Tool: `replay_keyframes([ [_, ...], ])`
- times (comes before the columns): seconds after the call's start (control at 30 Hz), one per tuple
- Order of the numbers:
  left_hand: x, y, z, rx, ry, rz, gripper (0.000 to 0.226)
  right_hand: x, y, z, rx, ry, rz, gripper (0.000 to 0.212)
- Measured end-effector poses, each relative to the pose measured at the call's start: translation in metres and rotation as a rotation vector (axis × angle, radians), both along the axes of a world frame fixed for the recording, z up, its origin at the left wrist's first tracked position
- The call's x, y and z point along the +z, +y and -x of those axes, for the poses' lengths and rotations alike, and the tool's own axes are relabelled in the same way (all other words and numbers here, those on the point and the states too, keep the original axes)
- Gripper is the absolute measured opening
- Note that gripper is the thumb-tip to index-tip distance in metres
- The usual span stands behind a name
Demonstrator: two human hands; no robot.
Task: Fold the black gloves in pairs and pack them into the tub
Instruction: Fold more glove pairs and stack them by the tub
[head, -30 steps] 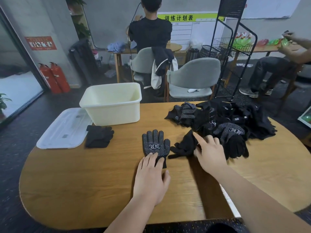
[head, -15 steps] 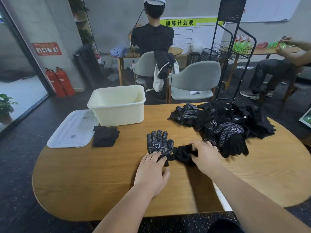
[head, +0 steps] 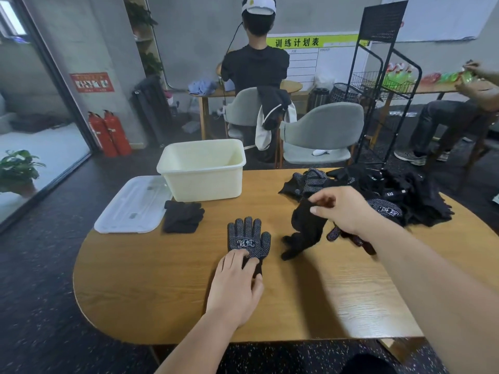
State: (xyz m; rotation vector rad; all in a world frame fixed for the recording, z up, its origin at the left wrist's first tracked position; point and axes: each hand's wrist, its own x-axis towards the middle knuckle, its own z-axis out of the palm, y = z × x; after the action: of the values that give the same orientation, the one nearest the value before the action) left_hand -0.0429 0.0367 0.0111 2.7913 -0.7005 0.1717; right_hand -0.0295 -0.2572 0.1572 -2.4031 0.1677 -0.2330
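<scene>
Flat glove point(head: 248, 240) at centre frame: black knit, palm up, studded with pale grip dots, white printed label across the palm, fingers spread and pointing to the far edge. Left hand point(head: 235, 287) lies on its cuff end, fingers point(head: 237, 259) straight and close together, pressing the knit flat to the table point(head: 162, 292); it grips nothing. Just right of it, apart from it, a limp glove point(head: 305, 230), plain black with no dots showing, hangs crumpled, its lower fingers touching the wood. Right hand point(head: 340, 211) holds it up from above, thumb and fingertips pinched on the upper edge of the fabric. Behind that hand, right of centre, the pile point(head: 405, 193): a loose tangled heap of black gloves, some dotted, some labelled. Folded pair point(head: 182, 215), a soft dark bundle, sits left of centre, near the tub's front wall. Tub point(head: 202, 171): cream plastic, rectangular, rounded corners, at the table's far edge; no gloves visible inside. Lid point(head: 132, 206), translucent white, flat, beside the tub at the left. Table is oval, light wood grain. Beyond: grey chair point(head: 321, 133), black wire rack point(head: 383, 76), red extinguishers point(head: 109, 133) at left.
</scene>
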Motion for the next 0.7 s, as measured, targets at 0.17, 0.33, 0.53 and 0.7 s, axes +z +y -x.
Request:
replay_keyframes([
  [0.17, 0.0, 0.001, 0.001, -0.03, 0.008, 0.034, 0.05, 0.023, 0.011, -0.005, -0.103, -0.381, 0.042, 0.015],
  [0.33, -0.003, 0.001, -0.003, -0.035, 0.016, 0.038, 0.048, -0.034, 0.033, 0.021, 0.215, -0.272, 0.285, 0.024],
  [0.53, -0.004, -0.001, -0.003, -0.011, -0.015, -0.004, 0.047, -0.127, 0.041, 0.054, 0.313, 0.019, 0.457, 0.016],
  [0.7, -0.005, -0.003, -0.005, -0.092, 0.037, -0.077, 0.062, -0.136, 0.054, 0.047, 0.119, -0.17, 0.413, 0.034],
])
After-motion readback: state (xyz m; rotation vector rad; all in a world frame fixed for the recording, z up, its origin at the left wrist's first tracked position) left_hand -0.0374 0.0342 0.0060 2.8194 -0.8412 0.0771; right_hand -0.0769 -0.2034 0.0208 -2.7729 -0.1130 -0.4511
